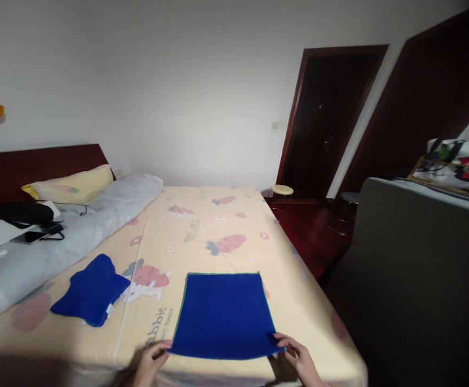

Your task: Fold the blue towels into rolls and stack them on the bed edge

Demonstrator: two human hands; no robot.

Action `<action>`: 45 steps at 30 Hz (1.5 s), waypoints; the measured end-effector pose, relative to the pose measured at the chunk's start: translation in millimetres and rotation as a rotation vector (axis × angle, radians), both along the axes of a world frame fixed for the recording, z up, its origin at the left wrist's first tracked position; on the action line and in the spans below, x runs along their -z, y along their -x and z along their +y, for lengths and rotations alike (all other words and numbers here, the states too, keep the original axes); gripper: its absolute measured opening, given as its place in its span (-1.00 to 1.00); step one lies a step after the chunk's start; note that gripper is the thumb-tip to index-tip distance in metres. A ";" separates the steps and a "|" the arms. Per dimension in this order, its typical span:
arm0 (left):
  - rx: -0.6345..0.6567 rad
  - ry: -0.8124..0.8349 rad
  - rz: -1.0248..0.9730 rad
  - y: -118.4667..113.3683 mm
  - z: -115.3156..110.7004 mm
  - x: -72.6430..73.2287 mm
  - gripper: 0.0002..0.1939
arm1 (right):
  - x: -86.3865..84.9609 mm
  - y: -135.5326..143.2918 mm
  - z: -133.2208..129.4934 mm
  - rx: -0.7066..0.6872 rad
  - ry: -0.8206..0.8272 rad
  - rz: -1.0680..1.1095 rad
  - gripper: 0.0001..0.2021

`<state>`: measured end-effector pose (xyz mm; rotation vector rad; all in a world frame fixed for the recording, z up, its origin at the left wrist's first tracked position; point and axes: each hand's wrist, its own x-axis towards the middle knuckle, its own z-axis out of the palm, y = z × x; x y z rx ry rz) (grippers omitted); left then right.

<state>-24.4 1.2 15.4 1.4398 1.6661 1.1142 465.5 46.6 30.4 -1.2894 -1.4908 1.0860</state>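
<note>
A square blue cloth [224, 314] with a thin green edge lies spread on the bed, its near edge lifted slightly. My left hand [151, 361] pinches its near left corner between thumb and fingers. At the near right corner, my right hand [297, 357] grips the cloth the same way. Left of it, apart from both hands, a crumpled blue cloth [93, 290] with a small white tag rests in a rough star shape.
The bed [202, 215] has a yellow sheet printed with carrots and rabbits. A rolled grey quilt [97, 226], a yellow pillow [73, 185] and a phone [35, 236] are at the left. A round stool [282, 190] stands beyond, and a grey panel [363, 279] rises at right.
</note>
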 end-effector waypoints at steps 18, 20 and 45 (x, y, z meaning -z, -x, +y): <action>-0.199 -0.162 0.110 -20.9 35.2 7.2 -0.51 | 7.6 20.4 22.1 0.189 -0.063 -0.269 -0.63; -0.197 -0.176 0.155 -18.3 34.1 8.9 -0.50 | 6.8 16.9 20.5 0.166 -0.062 -0.272 -0.63; -0.198 0.007 0.969 -65.4 6.0 -13.1 -0.66 | 70.0 11.0 1.3 0.239 -0.474 -0.769 -0.70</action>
